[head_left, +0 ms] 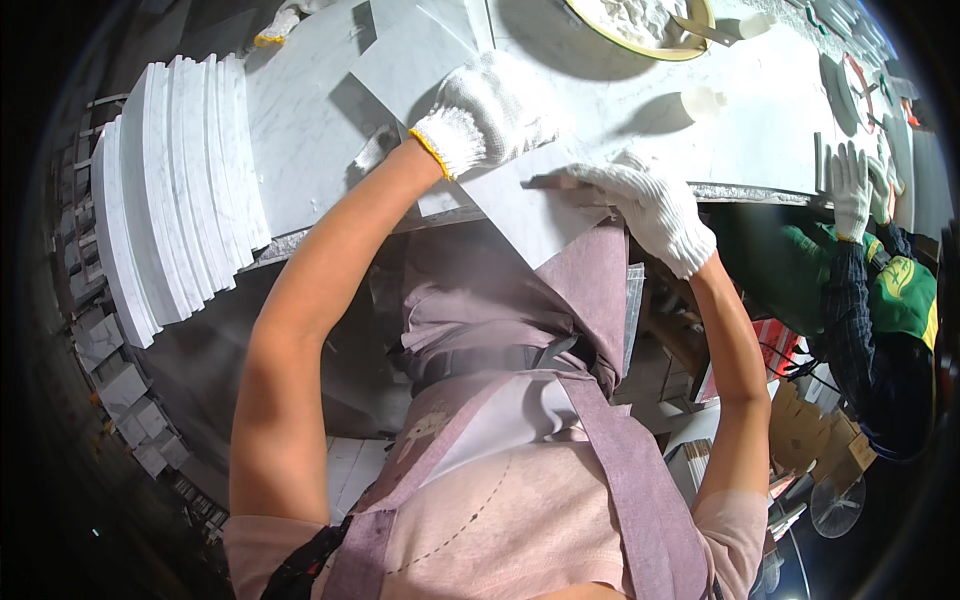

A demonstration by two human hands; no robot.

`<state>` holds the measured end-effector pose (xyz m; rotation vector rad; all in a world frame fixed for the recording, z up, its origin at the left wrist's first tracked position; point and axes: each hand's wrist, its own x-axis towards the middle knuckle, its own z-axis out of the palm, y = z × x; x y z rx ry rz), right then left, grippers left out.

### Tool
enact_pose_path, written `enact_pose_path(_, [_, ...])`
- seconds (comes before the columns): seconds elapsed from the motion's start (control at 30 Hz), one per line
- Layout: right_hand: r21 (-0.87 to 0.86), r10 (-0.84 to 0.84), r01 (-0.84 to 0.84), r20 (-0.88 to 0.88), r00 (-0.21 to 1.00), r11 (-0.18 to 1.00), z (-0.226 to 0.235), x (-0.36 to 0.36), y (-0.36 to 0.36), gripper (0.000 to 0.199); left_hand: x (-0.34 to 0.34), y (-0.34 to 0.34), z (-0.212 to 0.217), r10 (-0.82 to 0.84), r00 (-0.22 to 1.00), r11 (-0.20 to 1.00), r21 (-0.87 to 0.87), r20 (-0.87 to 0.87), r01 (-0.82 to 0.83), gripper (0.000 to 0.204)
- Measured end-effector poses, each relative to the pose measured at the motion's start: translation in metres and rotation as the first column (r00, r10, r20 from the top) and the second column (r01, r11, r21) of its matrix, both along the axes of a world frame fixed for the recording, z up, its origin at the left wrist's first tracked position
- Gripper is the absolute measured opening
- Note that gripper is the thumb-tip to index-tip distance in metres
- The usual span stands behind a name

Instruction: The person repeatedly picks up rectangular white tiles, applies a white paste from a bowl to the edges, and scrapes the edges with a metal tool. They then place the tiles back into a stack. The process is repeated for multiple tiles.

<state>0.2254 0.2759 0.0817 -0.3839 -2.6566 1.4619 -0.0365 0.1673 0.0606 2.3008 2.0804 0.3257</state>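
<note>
A pale, thin marble tile [528, 212] is tilted over the near edge of the workbench, one corner pointing toward me. My left hand [492, 112], in a white knit glove with a yellow cuff, is closed on the tile's far edge. My right hand [655, 205], gloved the same way, is closed around a dark, thin flat piece [552, 183] that lies against the tile face. What this piece is, I cannot make out. Another pale tile [415, 65] lies on the bench beyond my left hand.
A stack of marble slabs [180, 185] stands at the bench's left end. Far off sits a yellow-rimmed bowl [668, 54] of white paste with a putty knife [705, 30]. A translucent cup [702, 103] is nearer. At right, a co-worker's gloved hand [850, 190] rests by the bench.
</note>
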Motion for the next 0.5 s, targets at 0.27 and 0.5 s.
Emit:
enact_pose_path(0.27, [-0.013, -0.059, 0.058, -0.099, 0.993, 0.998, 0.003, 0.014, -0.009, 0.038, -0.004, 0.005, -0.007, -0.035, 0.999, 0.998, 0.049, 0.03, 0.034, 0.032])
enact_pose_path(0.5, [-0.393, -0.231, 0.14, -0.196, 0.953, 0.909, -0.008, 0.017, -0.025, 0.039, -0.003, 0.005, -0.01, -0.069, 0.997, 0.989, 0.137, 0.044, 0.062, 0.03])
